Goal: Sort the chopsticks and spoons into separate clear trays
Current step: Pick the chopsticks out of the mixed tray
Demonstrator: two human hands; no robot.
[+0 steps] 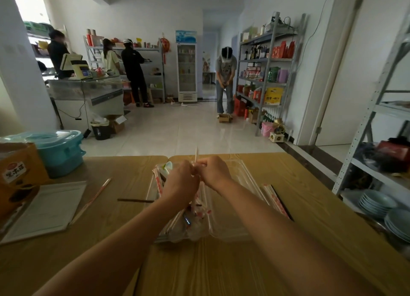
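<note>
Currently held: 1 pale chopstick, upright, its tip rising above the 2 hands.
Left hand: fingers curled, pinching the lower part of the pale chopstick; knuckles touching the right hand.
Right hand: fingers curled, pinching the same chopstick at the same point. The part of the stick below the grip is hidden.
Hand position: both hands above the far end of the left clear tray, forearms reaching in from the near table edge.
Left clear tray: at table centre, holding a heap of wrapped chopsticks in red-and-white sleeves.
Right clear tray: just beside the left clear tray, on its right; whether the 2 rims touch cannot be told.
Spoon: white with green, at the far end of the left clear tray, just beyond the left hand and partly hidden by it.
Table, left of trays: 1 wrapped pair lying diagonally; 1 dark chopstick with its end reaching the left clear tray's side.
Table, right of trays: 1 wrapped bundle with 1 dark stick along it, just beside the right clear tray.
Table: wood-grain top.
Far-left items: teal lidded container, orange carton, flat white tray.
Lower right: stacked plates on a low shelf.
Background: drinks fridge, well apart from the table.
</note>
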